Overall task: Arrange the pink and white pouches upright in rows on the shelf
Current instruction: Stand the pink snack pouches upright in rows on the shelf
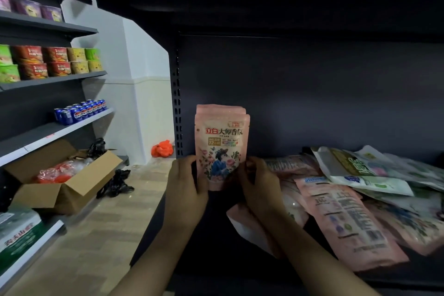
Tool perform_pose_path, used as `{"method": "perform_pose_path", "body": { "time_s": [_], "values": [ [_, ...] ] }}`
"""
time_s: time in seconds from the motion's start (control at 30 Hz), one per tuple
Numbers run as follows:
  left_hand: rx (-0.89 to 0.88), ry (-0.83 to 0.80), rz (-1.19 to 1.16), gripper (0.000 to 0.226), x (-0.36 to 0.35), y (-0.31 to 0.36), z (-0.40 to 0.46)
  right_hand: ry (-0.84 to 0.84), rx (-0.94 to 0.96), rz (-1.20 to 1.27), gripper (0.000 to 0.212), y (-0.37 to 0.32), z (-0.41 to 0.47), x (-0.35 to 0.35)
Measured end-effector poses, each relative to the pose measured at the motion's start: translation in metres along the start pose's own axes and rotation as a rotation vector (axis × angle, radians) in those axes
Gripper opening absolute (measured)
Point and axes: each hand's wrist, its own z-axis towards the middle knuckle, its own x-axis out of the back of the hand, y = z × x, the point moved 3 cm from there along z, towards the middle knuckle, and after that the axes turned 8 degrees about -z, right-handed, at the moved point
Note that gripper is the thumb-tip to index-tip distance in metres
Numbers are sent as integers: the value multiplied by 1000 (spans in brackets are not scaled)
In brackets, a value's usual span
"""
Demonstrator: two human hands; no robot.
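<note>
Dark shelf (206,235), pink pouches (222,149) upright

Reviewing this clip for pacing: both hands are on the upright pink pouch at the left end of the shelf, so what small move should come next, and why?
Probably release the upright pink pouch and send the right hand to the pile of flat pouches. The left hand and right hand flank the pouch's lower edges, it looks vertical against another behind it, and the pile beside it lies unsorted.

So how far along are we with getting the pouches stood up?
Early. Done: at least one pink pouch stands behind the front one. In hand: both the left hand and right hand steady the front pink pouch upright. Left: the loose heap of pink and white pouches lying flat on the shelf.
</note>
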Motion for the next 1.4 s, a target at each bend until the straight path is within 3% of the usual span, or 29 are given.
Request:
{"method": "perform_pose_path", "body": {
  "time_s": [0.07,0.17,0.27,0.33,0.43,0.53,0.63,0.77,0.93,1.03,1.13,1.23,1.33,1.4],
  "values": [
    [-80,-51,24,30,-1,6,-4,-21,56,-39,22,-4,-9,17],
    [-137,-95,59,26,-3,11,-8,-266,214,-202,21,-7,-34,34],
    [-125,-98,82,24,-2,16,-9,-459,232,-517,56,-1,-59,37],
    [-128,-113,97,23,-2,19,-10,-457,245,-676,64,3,-68,34],
    [-136,-142,110,20,-2,20,-11,-369,238,-642,55,3,-71,30],
    [-143,-158,108,14,-1,23,-11,-259,301,-635,64,4,-76,25],
    [-151,-166,98,11,0,25,-12,-64,311,-452,34,3,-76,34],
    [-157,-166,63,9,2,25,-14,163,235,-176,28,1,-70,46],
    [-157,-168,15,6,3,24,-17,259,-215,619,44,5,-65,58],
    [-122,-192,-16,8,2,21,-18,358,-282,902,43,3,-65,61],
    [-125,-209,-63,6,2,22,-17,475,-114,784,48,-11,-65,65],
    [-69,-238,-245,20,3,24,-18,520,191,419,54,-26,-66,60],
    [246,-294,-616,53,9,38,-10,528,543,-3,41,-25,-63,45],
    [463,-459,-951,65,9,50,-1,520,708,-150,36,-21,-60,35]
  ]
}}
